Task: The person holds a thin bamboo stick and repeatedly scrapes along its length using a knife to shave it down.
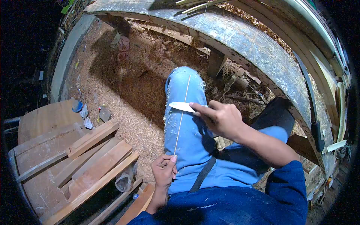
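A thin, straight strip (pixel 182 122) lies lengthwise over the blue-clad thigh and knee (pixel 179 144). Its near end is pinched between thumb and finger of my left hand (pixel 164 170), at the left edge of the thigh. My right hand (pixel 223 118) grips a knife with a pale, pointed blade (pixel 180 106), its index finger stretched along the blade. The blade points left and crosses the strip about midway along the thigh. The knife's handle is hidden inside my right hand.
A long worn bench (pixel 232 33) curves across the top and right. Wooden pieces (pixel 99 165) lie stacked at the lower left beside a blue cap (pixel 77 106). Shavings cover the ground (pixel 138 127). Bamboo lengths (pixel 318 30) and a black-handled tool (pixel 317 137) are at the right.
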`<state>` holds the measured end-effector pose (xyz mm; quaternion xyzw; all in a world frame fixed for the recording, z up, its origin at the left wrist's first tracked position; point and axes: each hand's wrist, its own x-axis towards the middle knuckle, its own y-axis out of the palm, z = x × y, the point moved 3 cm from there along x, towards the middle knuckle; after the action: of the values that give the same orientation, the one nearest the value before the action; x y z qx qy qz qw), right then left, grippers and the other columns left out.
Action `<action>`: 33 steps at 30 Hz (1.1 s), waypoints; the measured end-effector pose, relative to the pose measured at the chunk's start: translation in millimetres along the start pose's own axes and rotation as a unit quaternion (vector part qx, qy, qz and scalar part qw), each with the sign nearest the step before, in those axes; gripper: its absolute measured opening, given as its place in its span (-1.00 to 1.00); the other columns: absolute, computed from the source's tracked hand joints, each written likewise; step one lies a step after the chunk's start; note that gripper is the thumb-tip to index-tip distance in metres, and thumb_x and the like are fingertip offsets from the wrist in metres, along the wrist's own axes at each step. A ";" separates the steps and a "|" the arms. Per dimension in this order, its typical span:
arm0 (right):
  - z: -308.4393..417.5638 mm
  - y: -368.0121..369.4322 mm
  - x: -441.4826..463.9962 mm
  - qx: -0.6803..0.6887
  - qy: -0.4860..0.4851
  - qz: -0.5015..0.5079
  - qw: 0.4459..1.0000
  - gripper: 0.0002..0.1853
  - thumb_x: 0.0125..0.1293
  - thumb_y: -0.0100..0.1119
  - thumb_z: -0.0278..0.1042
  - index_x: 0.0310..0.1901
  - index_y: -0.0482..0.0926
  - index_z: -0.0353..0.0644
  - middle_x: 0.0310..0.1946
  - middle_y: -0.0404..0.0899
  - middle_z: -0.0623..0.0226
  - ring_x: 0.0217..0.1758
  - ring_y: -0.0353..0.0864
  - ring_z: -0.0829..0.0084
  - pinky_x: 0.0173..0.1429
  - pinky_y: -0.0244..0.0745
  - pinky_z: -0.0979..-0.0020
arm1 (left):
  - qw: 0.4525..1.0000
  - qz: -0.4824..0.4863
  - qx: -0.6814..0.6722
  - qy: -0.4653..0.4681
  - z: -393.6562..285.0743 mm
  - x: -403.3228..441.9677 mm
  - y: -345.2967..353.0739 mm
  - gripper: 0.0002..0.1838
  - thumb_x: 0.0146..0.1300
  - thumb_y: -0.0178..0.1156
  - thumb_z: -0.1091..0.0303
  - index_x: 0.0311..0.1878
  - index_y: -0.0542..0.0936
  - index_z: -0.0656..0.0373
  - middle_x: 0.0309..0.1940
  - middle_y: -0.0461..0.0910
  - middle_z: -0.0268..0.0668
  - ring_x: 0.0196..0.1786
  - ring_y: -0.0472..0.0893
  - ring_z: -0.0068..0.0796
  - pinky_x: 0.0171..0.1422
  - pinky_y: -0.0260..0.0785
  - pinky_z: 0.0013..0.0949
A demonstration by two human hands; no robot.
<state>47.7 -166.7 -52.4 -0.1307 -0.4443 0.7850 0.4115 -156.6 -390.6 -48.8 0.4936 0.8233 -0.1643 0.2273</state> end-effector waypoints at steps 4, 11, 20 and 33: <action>-32.3 -8.9 22.1 -0.004 0.088 -0.059 0.994 -0.57 0.46 0.31 -0.02 0.34 0.68 0.43 -0.40 0.63 0.21 -0.38 0.78 0.04 -0.35 0.69 0.06 | 1.000 0.003 -0.007 -0.001 2.5 -3.2 -2.5 -0.87 0.46 0.40 0.45 -0.19 0.68 0.32 -0.70 0.56 -0.32 -0.77 0.41 -0.66 -0.71 0.16 -0.53; -17.6 -1.3 12.1 0.037 0.060 -0.063 0.996 -0.64 0.45 0.39 -0.23 0.25 0.77 0.28 -0.42 0.66 0.21 -0.45 0.73 0.12 -0.37 0.63 0.11 | 1.000 0.011 -0.010 -0.010 -1.1 -0.9 -2.7 -0.88 0.48 0.38 0.47 -0.19 0.69 0.32 -0.70 0.55 -0.33 -0.76 0.40 -0.68 -0.71 0.14 -0.54; -37.6 -0.8 24.4 0.036 0.075 -0.093 0.992 -0.63 0.44 0.37 -0.12 0.26 0.74 0.34 -0.37 0.69 0.15 -0.40 0.74 0.05 -0.32 0.67 0.06 | 1.000 0.006 -0.015 -0.014 -0.1 -1.7 -5.0 -0.85 0.47 0.38 0.44 -0.22 0.70 0.33 -0.71 0.54 -0.35 -0.76 0.40 -0.68 -0.71 0.13 -0.54; -3.1 4.0 2.1 -0.012 0.000 0.010 1.000 -0.48 0.41 0.37 -0.07 0.39 0.62 0.48 -0.41 0.64 0.22 -0.46 0.75 0.10 -0.40 0.68 0.07 | 0.999 0.032 -0.006 -0.022 -0.9 3.3 -2.4 -0.82 0.53 0.32 0.42 -0.18 0.73 0.35 -0.70 0.55 -0.35 -0.77 0.39 -0.68 -0.71 0.12 -0.54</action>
<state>46.0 -164.4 -57.1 -0.1409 -0.4525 0.7836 0.4017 -160.3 -388.8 -49.7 0.5145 0.8027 -0.1630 0.2537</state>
